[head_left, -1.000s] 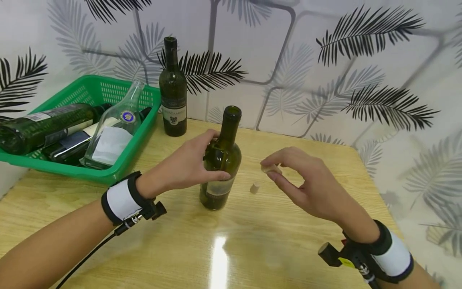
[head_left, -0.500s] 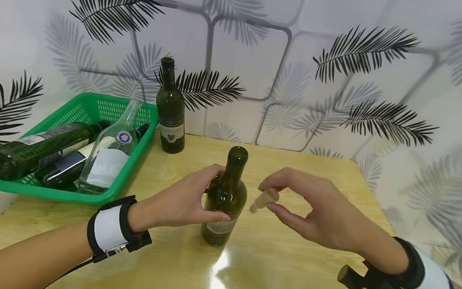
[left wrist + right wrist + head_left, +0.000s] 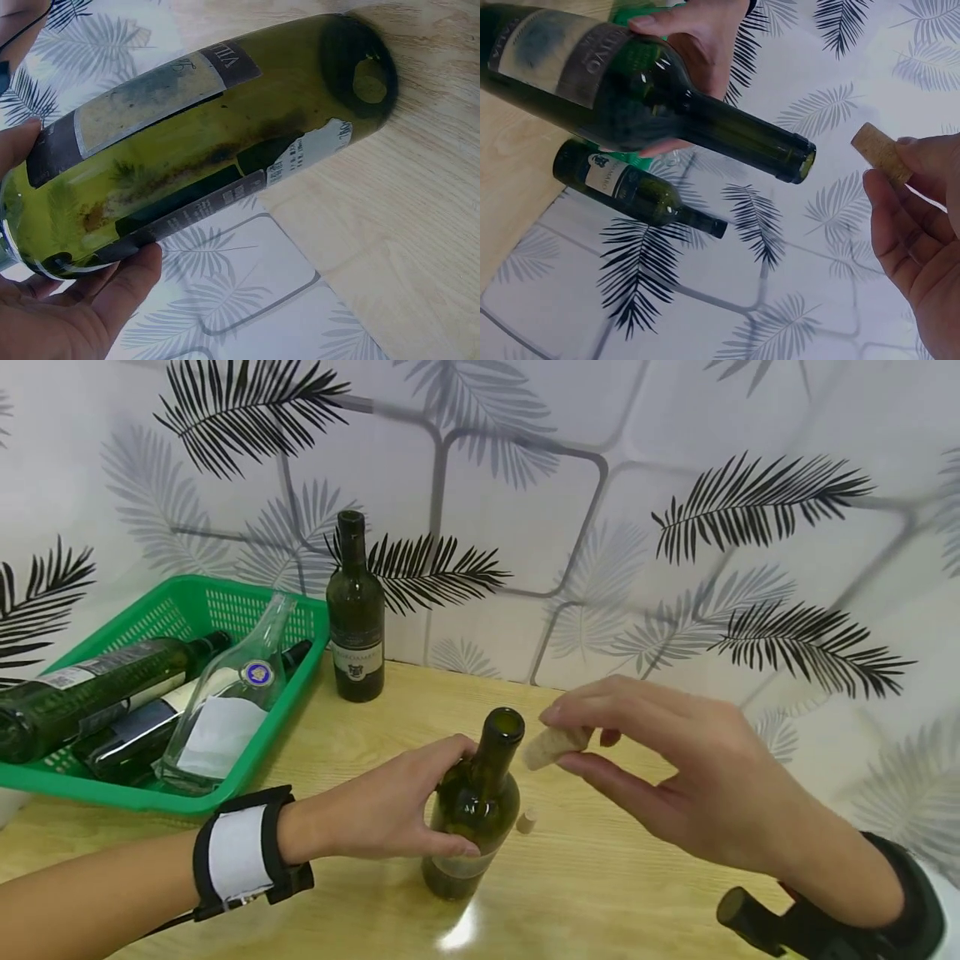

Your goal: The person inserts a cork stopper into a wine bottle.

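My left hand (image 3: pixel 397 810) grips a green wine bottle (image 3: pixel 487 802) round its upper body, thumb across the front. The bottle stands on the wooden table, its mouth uncovered. Its torn label and base show in the left wrist view. My right hand (image 3: pixel 675 760) pinches a cork (image 3: pixel 553 747) between thumb and fingers, just right of the bottle's mouth and apart from it. In the right wrist view the cork (image 3: pixel 882 154) is tilted, a short gap from the bottle neck (image 3: pixel 742 147). A second, smaller-looking cork (image 3: pixel 527 819) is on the table right beside the bottle.
Another dark wine bottle (image 3: pixel 356 618) stands by the wall at the back. Left of it, a green plastic basket (image 3: pixel 258 752) holds several lying bottles, one of them clear glass (image 3: pixel 225 710). Leaf-patterned wall covering (image 3: pixel 652 527) rises behind the table (image 3: pixel 570 885).
My right hand has raised the cork and brought it closer to the bottle's mouth. The left hand keeps its grip on the bottle. The head view has tilted upward.
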Tool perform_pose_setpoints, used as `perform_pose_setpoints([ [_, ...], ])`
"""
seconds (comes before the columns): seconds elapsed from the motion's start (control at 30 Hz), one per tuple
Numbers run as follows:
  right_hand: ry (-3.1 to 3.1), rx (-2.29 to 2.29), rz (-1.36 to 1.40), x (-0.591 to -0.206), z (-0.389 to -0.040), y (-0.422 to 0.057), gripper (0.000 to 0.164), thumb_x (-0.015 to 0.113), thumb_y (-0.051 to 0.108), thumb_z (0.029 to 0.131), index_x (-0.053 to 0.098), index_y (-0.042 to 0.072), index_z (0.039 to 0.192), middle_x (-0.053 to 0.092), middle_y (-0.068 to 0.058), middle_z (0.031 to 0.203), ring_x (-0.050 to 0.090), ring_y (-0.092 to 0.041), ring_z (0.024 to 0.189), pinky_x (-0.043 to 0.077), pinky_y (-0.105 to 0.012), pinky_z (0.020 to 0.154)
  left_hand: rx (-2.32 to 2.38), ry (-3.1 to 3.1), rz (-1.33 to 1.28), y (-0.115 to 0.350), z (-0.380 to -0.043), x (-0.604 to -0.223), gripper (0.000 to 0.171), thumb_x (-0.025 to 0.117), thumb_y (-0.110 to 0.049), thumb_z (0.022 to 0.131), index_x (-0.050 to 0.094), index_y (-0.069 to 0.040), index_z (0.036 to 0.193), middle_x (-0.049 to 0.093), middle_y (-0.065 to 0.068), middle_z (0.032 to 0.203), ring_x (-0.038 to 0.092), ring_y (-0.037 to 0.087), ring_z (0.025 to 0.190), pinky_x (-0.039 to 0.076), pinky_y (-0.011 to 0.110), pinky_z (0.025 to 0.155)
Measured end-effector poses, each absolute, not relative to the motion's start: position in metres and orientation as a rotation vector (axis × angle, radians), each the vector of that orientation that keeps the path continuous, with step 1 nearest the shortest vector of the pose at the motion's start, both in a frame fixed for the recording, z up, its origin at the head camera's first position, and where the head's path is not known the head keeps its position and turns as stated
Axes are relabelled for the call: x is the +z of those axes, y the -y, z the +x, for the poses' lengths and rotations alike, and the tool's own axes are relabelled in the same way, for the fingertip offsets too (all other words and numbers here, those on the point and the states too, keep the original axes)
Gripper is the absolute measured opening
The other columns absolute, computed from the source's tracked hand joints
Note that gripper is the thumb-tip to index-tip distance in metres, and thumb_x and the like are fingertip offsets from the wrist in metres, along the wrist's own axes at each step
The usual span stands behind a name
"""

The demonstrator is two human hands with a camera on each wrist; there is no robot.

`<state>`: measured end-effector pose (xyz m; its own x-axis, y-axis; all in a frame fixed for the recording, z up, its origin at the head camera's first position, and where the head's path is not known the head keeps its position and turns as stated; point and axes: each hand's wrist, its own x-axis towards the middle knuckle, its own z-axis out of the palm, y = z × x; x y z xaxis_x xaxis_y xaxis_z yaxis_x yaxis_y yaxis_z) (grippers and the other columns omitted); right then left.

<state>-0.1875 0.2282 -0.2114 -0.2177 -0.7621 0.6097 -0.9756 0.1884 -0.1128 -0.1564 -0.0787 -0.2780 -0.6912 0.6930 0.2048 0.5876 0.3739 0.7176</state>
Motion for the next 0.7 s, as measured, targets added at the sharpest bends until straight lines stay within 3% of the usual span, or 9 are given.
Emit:
perform_pose_setpoints([
  [0.07,2.048,0.655,1.629,-0.165,-0.157,-0.196,0.025,0.069,0.017,0.096,0.069,0.009,0.12,0.07,-0.002,0.114,0.066,-0.012,0.095,0.054,-0.022,0.08,1.214,-2.485,1.169,0.078,-0.158,-0.279,0.067,0.086,-0.033,0.081,0.046,-0.016,0.133,0.06,-0.004,0.121,0.06,0.009,0.111,0.052,0.033,0.096],
  [0.17,2.077,0.592,1.638,-0.137,-0.142,-0.179,0.023,0.06,0.023,0.102,0.068,0.005,0.113,0.07,-0.005,0.109,0.065,-0.011,0.091,0.052,-0.018,0.08,1.206,-2.475,1.169,0.077,-0.159,-0.279,0.068,0.085,-0.034,0.082,0.046,-0.017,0.134,0.06,-0.005,0.122,0.06,0.009,0.112,0.052,0.033,0.096],
  [0.27,2.124,0.554,1.643,-0.125,-0.141,-0.174,0.022,0.058,0.021,0.103,0.068,0.003,0.113,0.069,-0.003,0.109,0.064,-0.009,0.091,0.051,-0.017,0.08,1.2,-2.455,1.182,0.076,-0.161,-0.279,0.068,0.085,-0.035,0.082,0.045,-0.018,0.134,0.06,-0.006,0.123,0.059,0.009,0.112,0.052,0.033,0.096],
  [0.47,2.271,0.533,1.635,-0.126,-0.148,-0.178,0.027,0.053,0.027,0.105,0.067,0.01,0.12,0.068,0.002,0.119,0.065,-0.01,0.103,0.051,-0.017,0.083,1.198,-2.403,1.22,0.073,-0.159,-0.277,0.068,0.085,-0.036,0.082,0.044,-0.019,0.134,0.059,-0.006,0.124,0.058,0.008,0.113,0.051,0.032,0.097],
  [0.6,2.335,0.503,1.65,-0.127,-0.149,-0.179,0.019,0.063,0.018,0.1,0.069,0.011,0.117,0.068,0.001,0.12,0.065,-0.012,0.107,0.053,-0.02,0.082,1.184,-2.359,1.203,0.071,-0.158,-0.276,0.07,0.085,-0.037,0.081,0.043,-0.02,0.135,0.058,-0.007,0.127,0.058,0.008,0.115,0.05,0.034,0.099],
  [0.7,2.364,0.489,1.66,-0.125,-0.148,-0.177,0.024,0.072,0.006,0.092,0.069,0.011,0.115,0.068,0.001,0.119,0.066,-0.011,0.105,0.055,-0.023,0.082,1.17,-2.323,1.152,0.072,-0.157,-0.275,0.071,0.086,-0.037,0.08,0.042,-0.024,0.135,0.057,-0.01,0.128,0.056,0.007,0.116,0.049,0.034,0.1],
])
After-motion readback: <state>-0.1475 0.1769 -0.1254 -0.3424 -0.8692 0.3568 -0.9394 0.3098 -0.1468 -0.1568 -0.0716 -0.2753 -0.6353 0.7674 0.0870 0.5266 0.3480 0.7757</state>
